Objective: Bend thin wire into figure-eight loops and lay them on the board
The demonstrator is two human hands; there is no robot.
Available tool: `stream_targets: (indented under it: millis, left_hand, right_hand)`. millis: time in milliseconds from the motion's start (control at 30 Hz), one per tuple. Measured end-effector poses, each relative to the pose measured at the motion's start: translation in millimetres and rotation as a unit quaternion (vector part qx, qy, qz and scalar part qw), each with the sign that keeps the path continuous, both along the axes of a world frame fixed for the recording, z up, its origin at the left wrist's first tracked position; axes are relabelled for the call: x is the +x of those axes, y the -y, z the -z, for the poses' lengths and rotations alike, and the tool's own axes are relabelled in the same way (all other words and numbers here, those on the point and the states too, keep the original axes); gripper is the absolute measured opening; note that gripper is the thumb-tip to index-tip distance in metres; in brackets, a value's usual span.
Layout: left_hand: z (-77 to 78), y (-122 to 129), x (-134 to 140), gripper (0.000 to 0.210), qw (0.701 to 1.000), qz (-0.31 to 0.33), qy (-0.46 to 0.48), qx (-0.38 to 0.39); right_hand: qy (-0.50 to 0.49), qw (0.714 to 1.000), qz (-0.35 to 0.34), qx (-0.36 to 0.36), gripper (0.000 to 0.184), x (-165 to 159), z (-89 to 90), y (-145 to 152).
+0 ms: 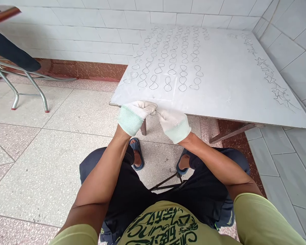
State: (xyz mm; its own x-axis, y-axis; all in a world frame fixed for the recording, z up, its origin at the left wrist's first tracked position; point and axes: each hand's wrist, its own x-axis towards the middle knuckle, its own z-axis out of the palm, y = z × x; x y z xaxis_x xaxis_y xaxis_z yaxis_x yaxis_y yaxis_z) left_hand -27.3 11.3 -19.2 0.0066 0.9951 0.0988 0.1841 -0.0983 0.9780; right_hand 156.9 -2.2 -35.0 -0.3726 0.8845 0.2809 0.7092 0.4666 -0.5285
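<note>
My left hand (137, 114), in a white glove with a pale green cuff, is closed in a pinch at the table's near edge. Facing it, my right hand (174, 123) wears a matching glove and is also pinched shut. The fingertips nearly meet around a short bit of thin dark wire (156, 112), mostly hidden by the gloves. Beyond my hands, several rows of thin wire figure-eights (167, 83) lie on the white tabletop (219, 78). Along its right side runs a line of star-shaped wire pieces (269, 79), some overlapping.
White tiled walls (188, 18) border the table at the back and right. A wooden table leg (143, 128) stands below my left hand. At far left a person's dark-trousered leg (12, 51) rests over a metal-legged stool (28, 94). My sandalled feet are under the table edge.
</note>
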Motion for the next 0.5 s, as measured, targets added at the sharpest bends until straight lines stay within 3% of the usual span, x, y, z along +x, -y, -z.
stream_targets:
  millis: [133,300,400,500]
  left_hand:
    - [-4.0,3,9,0.035,0.998,-0.036,-0.045,0.034]
    - [-8.3,3,3,0.043,0.997,0.004,-0.067,0.033]
    - [-11.3,3,-5,0.035,0.982,0.017,-0.175,0.068]
    - [-9.8,0,-10,0.038,0.933,0.018,-0.33,0.144]
  right_hand:
    - [0.041,0.998,0.036,0.02,0.038,-6,4.4,6]
    - [0.02,0.999,0.047,0.008,0.046,-3,7.6,1]
    - [-0.02,0.998,0.052,0.004,0.046,3,9.7,-5]
    - [-0.075,0.997,0.017,-0.002,0.044,7,9.7,-10]
